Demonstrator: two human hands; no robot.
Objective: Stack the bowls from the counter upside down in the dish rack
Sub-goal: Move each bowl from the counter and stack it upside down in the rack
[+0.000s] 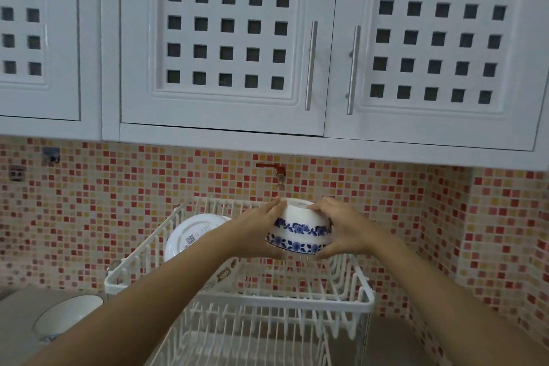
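1. Two white ceramic bowls with blue floral bands [298, 232], nested and turned upside down, are held in the air above the upper tier of the rack, toward its back right part. No contact with the wires is seen.
2. The left hand [261, 232] is pressed against the left side of the bowls, with fingers [277, 206] curled up over the foot ring and the thumb under the lower rim.
3. The right hand [341, 229] is pressed against the right side of the bowls, with fingers laid over the top and the thumb beneath the rim. The stack is clamped between both hands.
4. A white wire two-tier dish rack [297, 301] is placed on the counter against the wall.
5. A white round plate with a printed label on its underside [190, 235] is stood on edge in the left part of the upper tier, partly hidden by the left forearm.
6. A further white bowl with a blue pattern at its base [66, 316] is seen upright on the grey counter [17, 309], left of the rack.
7. A mosaic wall of red, orange and cream tiles [118, 202] is seen behind the rack, below white cabinet doors with square openings [225, 38].
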